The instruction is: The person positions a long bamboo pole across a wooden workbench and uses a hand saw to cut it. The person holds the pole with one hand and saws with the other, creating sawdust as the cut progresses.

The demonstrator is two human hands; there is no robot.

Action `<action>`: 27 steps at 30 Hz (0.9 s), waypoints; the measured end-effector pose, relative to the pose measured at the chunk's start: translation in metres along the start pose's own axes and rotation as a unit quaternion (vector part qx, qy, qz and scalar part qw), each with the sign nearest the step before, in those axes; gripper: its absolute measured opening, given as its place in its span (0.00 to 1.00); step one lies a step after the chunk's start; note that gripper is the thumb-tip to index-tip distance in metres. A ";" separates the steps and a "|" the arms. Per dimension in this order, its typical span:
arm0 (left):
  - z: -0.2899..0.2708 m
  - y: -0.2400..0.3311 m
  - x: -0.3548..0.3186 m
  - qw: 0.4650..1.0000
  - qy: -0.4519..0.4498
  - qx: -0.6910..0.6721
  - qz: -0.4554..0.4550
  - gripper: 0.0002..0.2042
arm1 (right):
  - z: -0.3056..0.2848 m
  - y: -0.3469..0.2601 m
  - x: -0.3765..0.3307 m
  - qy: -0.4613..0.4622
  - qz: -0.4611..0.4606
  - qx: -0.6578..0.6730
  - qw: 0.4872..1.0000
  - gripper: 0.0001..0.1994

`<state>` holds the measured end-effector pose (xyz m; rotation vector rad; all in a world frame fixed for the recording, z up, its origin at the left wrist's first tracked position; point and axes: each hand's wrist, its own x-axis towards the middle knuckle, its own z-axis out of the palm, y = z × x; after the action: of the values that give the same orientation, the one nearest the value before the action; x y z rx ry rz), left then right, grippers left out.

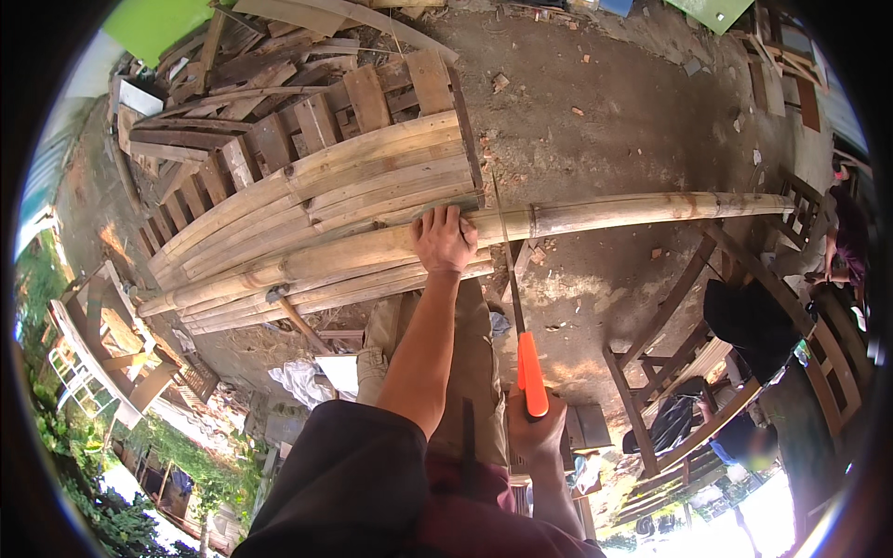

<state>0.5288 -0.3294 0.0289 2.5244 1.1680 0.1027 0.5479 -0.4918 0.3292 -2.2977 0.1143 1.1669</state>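
A stack [307,200] of split bamboo slats lies on a pile of weathered planks [279,112], over bare dirt ground [605,112]. Along the stack's near edge runs one long bamboo pole [595,216] — its right part juts well past the stack's right end, over the ground.

The left hand [444,238] is pressed palm-down on the pole, just at the stack's near right corner, fingers curled over the top of it. The right hand [537,428] is clenched round the orange handle [531,372] of a saw [512,279]; the thin blade runs up from the handle and meets the pole just right of the left hand — whether its teeth are in the bamboo cannot be told.

A hammer [290,312] leans under the stack's near edge. White cloth [302,381] lies on the ground below it. To the right stands a dark wooden frame [670,372], and another person [842,242] sits at the far right.
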 end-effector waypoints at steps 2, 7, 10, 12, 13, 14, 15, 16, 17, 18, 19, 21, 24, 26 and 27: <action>0.002 -0.003 -0.005 1.000 0.005 -0.001 -0.002 0.08 | -0.002 0.002 -0.011 -0.008 0.016 -0.015 1.000 0.03; 0.003 0.000 0.001 0.997 0.063 -0.038 0.020 0.10 | -0.010 0.006 -0.010 0.019 -0.062 0.007 0.998 0.05; 0.005 0.000 -0.002 0.998 0.054 -0.028 0.032 0.10 | 0.028 -0.021 0.092 0.044 -0.007 0.006 0.999 0.12; -0.001 0.000 -0.004 0.997 0.072 -0.011 0.032 0.10 | 0.041 -0.019 0.101 0.038 -0.005 0.047 0.998 0.12; -0.001 0.002 -0.003 0.997 0.072 -0.011 0.032 0.10 | 0.040 0.000 0.089 0.042 -0.032 0.032 0.998 0.12; -0.005 -0.002 -0.013 0.997 0.069 -0.007 0.025 0.11 | 0.027 0.012 0.053 0.022 -0.034 0.003 0.999 0.10; -0.002 -0.003 -0.004 0.996 0.079 -0.008 0.028 0.11 | 0.012 0.021 0.018 0.012 -0.047 -0.020 0.999 0.09; -0.001 -0.004 -0.005 0.997 0.080 -0.013 0.018 0.09 | -0.004 0.022 -0.011 -0.003 -0.021 -0.031 0.999 0.08; -0.005 -0.004 -0.020 0.997 0.071 -0.017 0.016 0.10 | -0.017 0.025 -0.041 -0.013 0.009 -0.040 0.999 0.06; -0.002 -0.001 -0.014 0.996 0.087 -0.018 0.017 0.10 | -0.015 0.023 -0.032 0.028 -0.045 -0.029 0.998 0.07; 0.000 0.000 -0.011 0.995 0.096 -0.024 0.025 0.10 | -0.001 0.019 -0.004 0.034 -0.016 -0.006 0.999 0.09; -0.001 -0.005 -0.024 0.996 0.080 -0.021 0.023 0.11 | 0.033 0.014 0.078 0.042 0.012 0.042 0.998 0.13; -0.002 0.001 -0.012 0.995 0.089 -0.024 0.029 0.10 | 0.049 -0.027 0.163 0.045 -0.001 0.019 0.999 0.17; 0.002 -0.002 -0.007 0.995 0.091 -0.018 0.029 0.10 | 0.050 -0.015 0.167 0.041 -0.001 0.010 0.999 0.18; 0.001 -0.003 -0.003 0.995 0.095 -0.013 0.029 0.10 | 0.052 -0.010 0.167 0.048 -0.014 0.008 0.999 0.17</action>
<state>0.5250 -0.3303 0.0272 2.5713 1.1551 0.3786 0.6165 -0.4284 0.1812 -2.3341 0.1251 1.0389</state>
